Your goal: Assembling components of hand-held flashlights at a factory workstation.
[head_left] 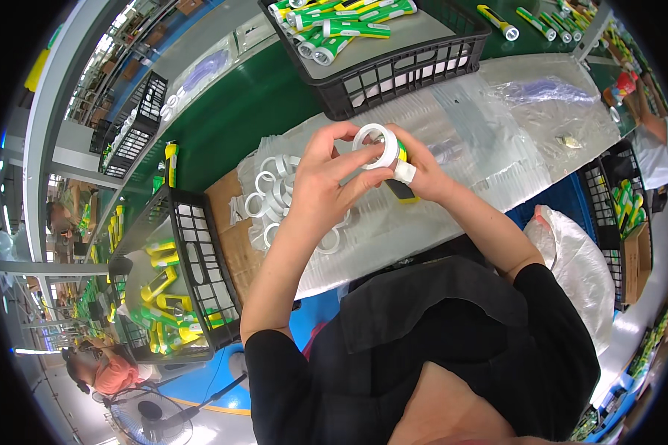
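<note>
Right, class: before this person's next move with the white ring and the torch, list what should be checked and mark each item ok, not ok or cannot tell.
1. Left hand grips the white ring by its rim: ok.
2. Right hand holds the green and yellow torch: ok.
3. Ring sits at the torch's front end: ok.
4. Ring fully seated: cannot tell, fingers hide the joint.
5. Spare rings lie within reach on the plastic sheet: ok.
6. Black crate of torches stands at the left: ok.
</note>
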### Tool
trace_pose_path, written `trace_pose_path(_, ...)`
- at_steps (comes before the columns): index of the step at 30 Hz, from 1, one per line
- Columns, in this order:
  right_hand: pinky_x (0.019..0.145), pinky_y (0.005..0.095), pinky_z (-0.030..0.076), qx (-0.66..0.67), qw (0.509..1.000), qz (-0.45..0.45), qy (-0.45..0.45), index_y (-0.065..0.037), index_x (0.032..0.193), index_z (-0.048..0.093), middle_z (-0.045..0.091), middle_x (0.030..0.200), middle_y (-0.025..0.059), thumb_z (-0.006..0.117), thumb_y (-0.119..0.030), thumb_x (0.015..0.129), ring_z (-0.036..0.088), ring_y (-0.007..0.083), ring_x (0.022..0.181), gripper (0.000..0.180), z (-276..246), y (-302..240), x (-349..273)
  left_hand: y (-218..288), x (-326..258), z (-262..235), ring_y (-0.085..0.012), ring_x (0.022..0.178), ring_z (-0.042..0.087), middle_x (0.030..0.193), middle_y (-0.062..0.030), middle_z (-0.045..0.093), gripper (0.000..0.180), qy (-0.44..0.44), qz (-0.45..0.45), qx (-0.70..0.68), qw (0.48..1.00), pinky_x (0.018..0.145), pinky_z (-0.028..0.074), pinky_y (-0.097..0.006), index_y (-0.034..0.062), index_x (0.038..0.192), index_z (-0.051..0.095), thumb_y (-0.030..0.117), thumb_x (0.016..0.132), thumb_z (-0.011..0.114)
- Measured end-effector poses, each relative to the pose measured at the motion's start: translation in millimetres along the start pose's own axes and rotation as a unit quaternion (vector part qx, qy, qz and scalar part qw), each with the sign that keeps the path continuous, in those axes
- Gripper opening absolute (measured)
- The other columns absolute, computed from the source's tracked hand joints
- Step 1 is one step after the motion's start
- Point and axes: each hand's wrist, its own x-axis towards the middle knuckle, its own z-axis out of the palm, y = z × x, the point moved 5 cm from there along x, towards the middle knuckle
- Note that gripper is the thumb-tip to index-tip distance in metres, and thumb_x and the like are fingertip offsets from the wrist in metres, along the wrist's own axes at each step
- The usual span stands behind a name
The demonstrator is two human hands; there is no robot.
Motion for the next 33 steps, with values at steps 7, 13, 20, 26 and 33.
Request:
trace_pose_path(7,0.072,0.0302,0.055,0.058,0.997,0.055,-0.006,-0.006,0.134,0.040,0.055,0.114,0.0076,0.065,-0.007,0.089,0.059,0.0144,0.094,0.052,1,8,-9,-6,-9,-1,-0.0229,0.097,0.058,0.111,-0.0113,0.058,0.030,0.056,-0.062,-0.093,0.992,0.077,0.047,-0.032,0.0062,0.100,0.073,0.013,0.072,0.081)
trace_pose_path(13,0.073,0.0334,0.051,0.050,0.998,-0.017,-0.026,-0.004,0.128,0.042,0.059,0.105,0.0119,0.076,-0.034,0.081,0.063,0.0194,0.085,0.065,19,-67,-26,1,-28,-28,-0.0244,0.100,0.057,0.116,-0.0138,0.055,0.023,0.162,-0.075,-0.113,0.977,0.085,0.047,-0.035,-0.0014,0.097,0.071,0.000,0.075,0.068)
trace_pose_path(20,0.067,0.0321,0.053,-0.051,0.966,-0.175,-0.183,-0.010,0.100,0.064,0.066,0.097,0.0071,0.088,-0.038,0.060,0.067,0.0248,0.081,0.054,45,-138,-19,-6,-51,-42,-0.0279,0.109,0.054,0.122,-0.0172,0.051,0.046,0.215,-0.105,-0.129,0.962,0.091,0.046,-0.041,-0.0032,0.093,0.072,0.042,0.086,0.072)
trace_pose_path(26,0.088,0.0310,0.047,-0.035,0.997,-0.064,-0.037,-0.002,0.127,0.044,0.054,0.118,0.0085,0.080,-0.029,0.078,0.055,0.0148,0.105,0.067,4,-53,-2,11,-20,-24,-0.0258,0.098,0.056,0.116,-0.0169,0.054,0.048,0.149,0.013,-0.109,0.983,0.075,0.048,-0.033,0.0016,0.097,0.072,0.037,0.067,0.084)
trace_pose_path(33,0.088,0.0310,0.046,-0.061,0.995,-0.073,-0.012,-0.005,0.127,0.047,0.056,0.113,0.0062,0.075,-0.019,0.079,0.055,0.0151,0.103,0.057,-6,1,0,8,0,2,-0.0211,0.094,0.055,0.111,-0.0092,0.058,0.042,0.025,0.001,0.038,0.999,0.067,0.042,-0.030,0.0083,0.099,0.074,0.029,0.064,0.085)
